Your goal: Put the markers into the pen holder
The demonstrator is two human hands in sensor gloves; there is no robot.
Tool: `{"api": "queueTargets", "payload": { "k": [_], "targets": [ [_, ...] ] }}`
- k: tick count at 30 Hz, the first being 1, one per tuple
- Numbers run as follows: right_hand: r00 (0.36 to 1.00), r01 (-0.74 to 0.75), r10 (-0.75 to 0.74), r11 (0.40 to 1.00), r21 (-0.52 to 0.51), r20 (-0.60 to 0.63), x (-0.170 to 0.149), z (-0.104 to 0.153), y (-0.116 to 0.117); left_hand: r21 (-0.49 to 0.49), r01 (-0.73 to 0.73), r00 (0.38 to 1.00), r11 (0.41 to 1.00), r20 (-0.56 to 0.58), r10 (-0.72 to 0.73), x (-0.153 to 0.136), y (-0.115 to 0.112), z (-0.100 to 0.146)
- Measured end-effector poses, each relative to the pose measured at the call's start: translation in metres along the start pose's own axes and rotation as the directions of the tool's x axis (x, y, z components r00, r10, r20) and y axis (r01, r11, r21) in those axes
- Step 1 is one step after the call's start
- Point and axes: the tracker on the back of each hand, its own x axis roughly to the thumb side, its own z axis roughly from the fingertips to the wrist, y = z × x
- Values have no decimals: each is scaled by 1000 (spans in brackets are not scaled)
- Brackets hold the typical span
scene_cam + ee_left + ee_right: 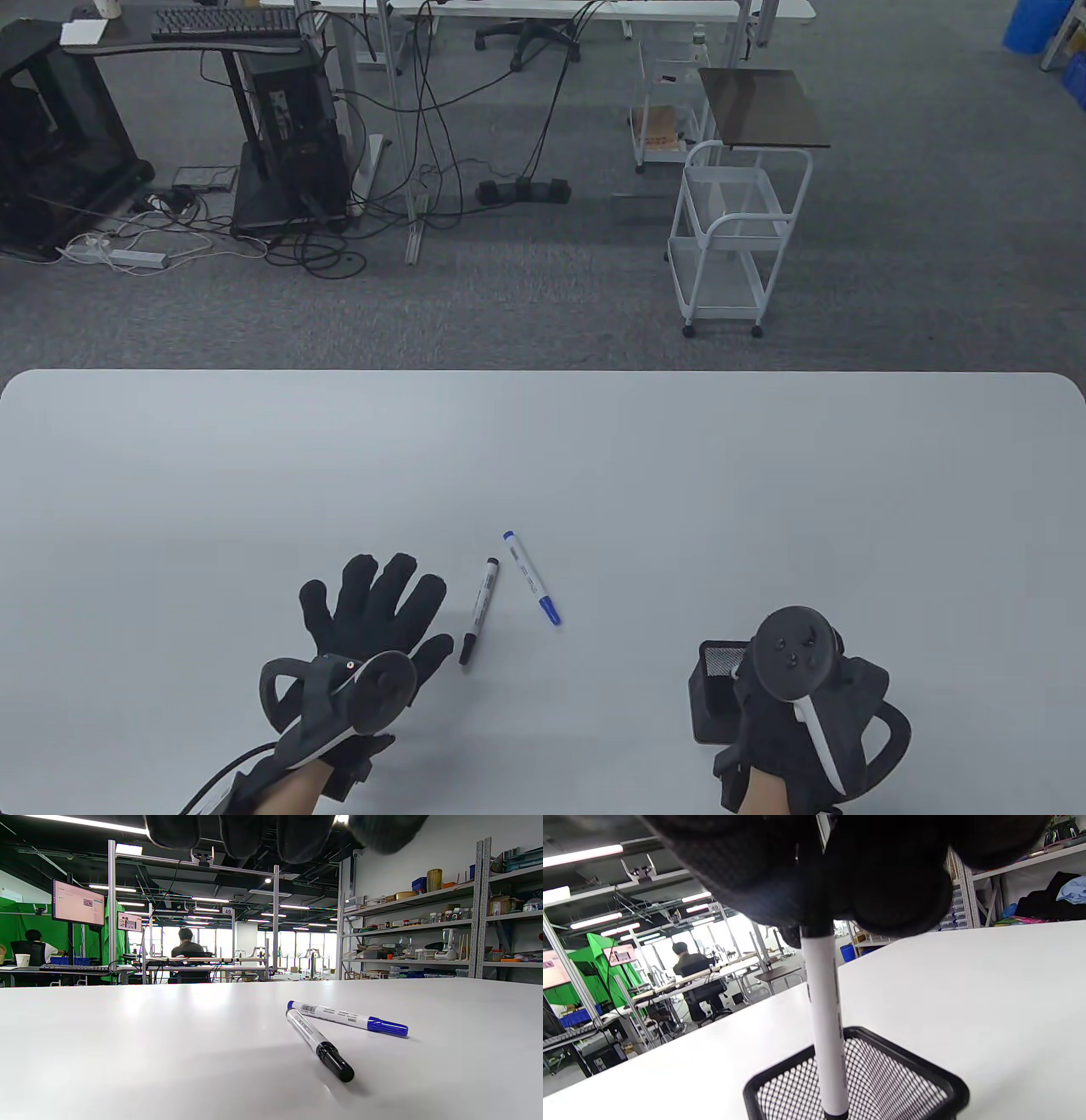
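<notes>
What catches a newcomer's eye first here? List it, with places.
The right hand, near the table's front right, grips a white marker upright, its lower end inside the black mesh pen holder. At front centre a black-capped marker and a blue-capped marker lie in a V, apart. The left hand is spread flat beside them.

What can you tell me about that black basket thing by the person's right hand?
The pen holder is a small black box of what looks like fine wire mesh, with a solid rounded rim and an open top. It stands upright on the white table, near the front edge, partly hidden under the right hand in the table view. That hand holds a white marker upright, its lower end dipping inside the holder.
</notes>
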Motion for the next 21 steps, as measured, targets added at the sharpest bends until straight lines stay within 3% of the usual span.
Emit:
{"api": "queueTargets", "payload": {
  "k": [8,21],
  "targets": [
    [1000,-29,30,996,87,-10,0,-13,20,-4,2,1000,1000,-1,-2,0,0,0],
    [998,-63,65,989,130,-13,3,-17,31,-7,3,1000,1000,0,-3,0,0,-1]
  ]
}}
